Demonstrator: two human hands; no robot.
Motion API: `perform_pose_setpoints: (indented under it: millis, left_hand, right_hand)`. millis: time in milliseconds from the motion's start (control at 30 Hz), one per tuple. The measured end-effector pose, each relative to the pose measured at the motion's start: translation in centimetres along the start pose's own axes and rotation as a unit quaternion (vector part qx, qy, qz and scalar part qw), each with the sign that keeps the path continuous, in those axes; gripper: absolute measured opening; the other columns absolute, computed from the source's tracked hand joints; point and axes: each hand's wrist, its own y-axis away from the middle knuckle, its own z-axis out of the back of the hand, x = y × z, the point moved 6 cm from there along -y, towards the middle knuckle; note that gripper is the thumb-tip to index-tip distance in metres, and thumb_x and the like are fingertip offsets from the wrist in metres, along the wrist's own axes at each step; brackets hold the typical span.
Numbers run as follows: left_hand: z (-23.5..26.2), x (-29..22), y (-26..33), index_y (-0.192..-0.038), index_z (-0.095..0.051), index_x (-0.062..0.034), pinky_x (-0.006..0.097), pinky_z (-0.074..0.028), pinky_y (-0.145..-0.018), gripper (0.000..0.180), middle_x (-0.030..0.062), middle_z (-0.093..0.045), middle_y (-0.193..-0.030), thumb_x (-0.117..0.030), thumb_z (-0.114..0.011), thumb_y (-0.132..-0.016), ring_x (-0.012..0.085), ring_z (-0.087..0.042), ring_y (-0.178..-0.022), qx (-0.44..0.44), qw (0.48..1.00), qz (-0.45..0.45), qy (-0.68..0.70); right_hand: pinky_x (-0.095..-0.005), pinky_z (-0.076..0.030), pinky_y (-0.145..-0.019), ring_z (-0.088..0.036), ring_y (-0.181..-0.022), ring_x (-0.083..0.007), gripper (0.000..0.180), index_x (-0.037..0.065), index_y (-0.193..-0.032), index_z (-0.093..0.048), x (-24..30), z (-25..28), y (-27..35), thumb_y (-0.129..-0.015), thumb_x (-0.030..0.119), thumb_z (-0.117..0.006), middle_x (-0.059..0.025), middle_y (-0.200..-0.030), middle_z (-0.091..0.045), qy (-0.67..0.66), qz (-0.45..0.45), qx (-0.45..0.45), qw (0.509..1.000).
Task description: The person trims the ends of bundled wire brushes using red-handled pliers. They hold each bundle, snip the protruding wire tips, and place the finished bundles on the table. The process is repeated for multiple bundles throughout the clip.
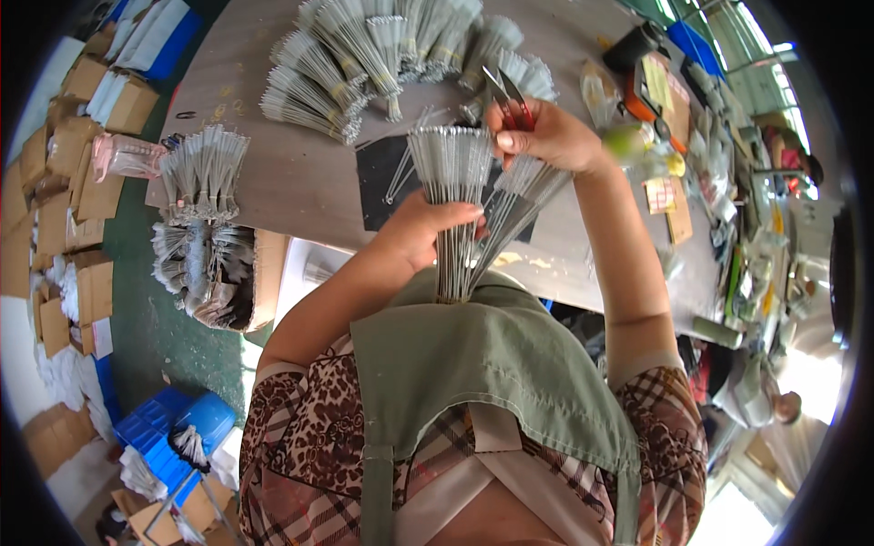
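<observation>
Wire bundles (208,173) sit at the table's (296,177) left edge. The left hand (414,226) grasps a splayed wire bundle (451,173) over the near edge; rightward, the right hand (551,136) clasps red-handled scissors (524,111), blades pointing far.

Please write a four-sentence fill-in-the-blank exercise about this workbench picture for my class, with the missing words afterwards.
1. The person's ____ hand holds a bladed tool.
2. Where it is coloured, this tool is ____.
3. The left hand grips a bundle of thin rods above the person's ____ apron.
4. The colour of the flat sheet on the table is ____.

Missing words: right; red; green; black.
</observation>
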Motion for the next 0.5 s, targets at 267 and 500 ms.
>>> perform_pose_setpoints:
  millis: [267,500]
  left_hand:
    - [-1.2,-0.2,-0.4,-0.093,-0.057,0.0001,0.034,-0.051,-0.066,0.026,0.01,-0.059,-0.082,-0.007,-0.07,-0.071,0.0206,-0.059,-0.072,0.012,0.999,0.002,-0.044]
    - [-0.8,0.2,-0.9,-0.094,-0.058,0.0019,0.034,-0.052,-0.067,0.025,0.0105,-0.061,-0.084,-0.006,-0.068,-0.073,0.0201,-0.061,-0.074,0.009,0.998,-0.005,-0.069]
  right_hand:
    - [-0.0242,-0.048,-0.065,-0.057,-0.076,-0.0103,0.029,0.005,-0.083,-0.053,-0.1,0.8,1.8,-0.077,0.027,-0.071,0.0001,-0.075,-0.054,0.012,0.035,-0.022,0.999]
    - [-0.0225,-0.042,-0.068,-0.051,-0.074,-0.0085,0.021,0.004,-0.082,-0.053,-0.5,0.8,2.7,-0.08,0.02,-0.067,0.0005,-0.076,-0.053,0.013,0.046,-0.045,0.998]
